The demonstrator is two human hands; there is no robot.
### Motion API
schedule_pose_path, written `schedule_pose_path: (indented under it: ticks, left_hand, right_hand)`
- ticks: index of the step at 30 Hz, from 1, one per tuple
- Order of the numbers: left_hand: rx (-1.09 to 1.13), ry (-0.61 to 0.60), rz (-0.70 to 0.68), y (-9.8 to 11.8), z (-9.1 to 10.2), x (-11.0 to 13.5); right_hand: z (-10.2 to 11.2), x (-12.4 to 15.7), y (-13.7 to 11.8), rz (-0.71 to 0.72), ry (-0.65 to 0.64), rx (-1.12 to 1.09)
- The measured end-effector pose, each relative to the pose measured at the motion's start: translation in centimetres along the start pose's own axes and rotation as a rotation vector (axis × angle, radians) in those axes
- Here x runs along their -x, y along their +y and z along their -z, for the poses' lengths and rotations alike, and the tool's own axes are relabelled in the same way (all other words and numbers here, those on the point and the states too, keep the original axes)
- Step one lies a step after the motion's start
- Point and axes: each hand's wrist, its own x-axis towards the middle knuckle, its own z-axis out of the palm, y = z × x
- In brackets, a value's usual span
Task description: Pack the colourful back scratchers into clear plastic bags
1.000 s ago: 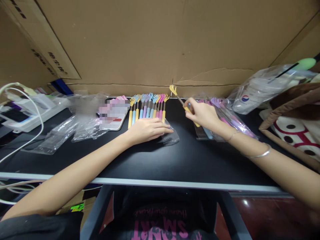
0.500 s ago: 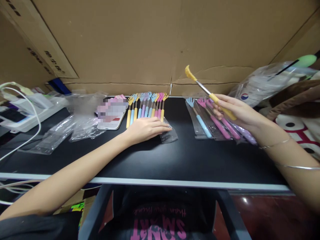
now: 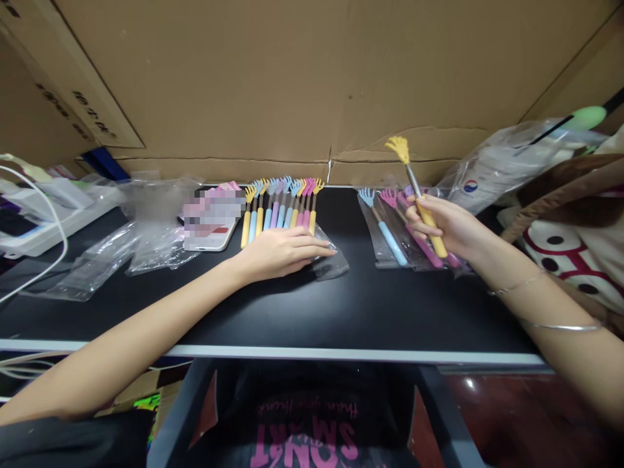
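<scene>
My right hand (image 3: pixel 451 224) is closed around the yellow handle of a back scratcher (image 3: pixel 398 149), held above the table with its claw end up. Below and behind it lie several back scratchers in clear sleeves: a blue one (image 3: pixel 392 244), then pink ones (image 3: pixel 431 255), partly hidden by the hand. My left hand (image 3: pixel 280 252) rests palm down with its fingers stretched out. It covers the lower ends of a row of loose back scratchers (image 3: pixel 253 224) in yellow, blue, purple and pink. Its fingertips touch a clear plastic sleeve (image 3: pixel 334 266).
Left of the row lie a phone (image 3: pixel 209 240) and a heap of clear sleeves (image 3: pixel 112 253). A white power strip (image 3: pixel 92 207) with cables stands at the far left. Bagged white cups (image 3: pixel 482 185) and a plush item (image 3: pixel 560 247) are at the right. Cardboard (image 3: pixel 244 84) walls the back.
My right hand has turned the yellow back scratcher more upright, its claw now facing me and farther right. My left hand stays in place on the table.
</scene>
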Motion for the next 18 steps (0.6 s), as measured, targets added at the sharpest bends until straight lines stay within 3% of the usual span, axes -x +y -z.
schedule_pose_path:
  ticks: [8,14,18]
  left_hand:
    - [0.021,-0.213,0.079,-1.1,1.6,-1.0]
    - [0.085,-0.444,0.077,-1.9,2.4,-3.7]
    - [0.073,-0.535,0.05,-2.2,2.2,-5.5]
  right_hand:
    - [0.4,-0.2,1.0,0.088,-0.126,0.065]
    - [0.2,-0.1,1.6,0.111,-0.179,0.099]
    - [0.0,-0.1,1.7,0.124,-0.214,0.163]
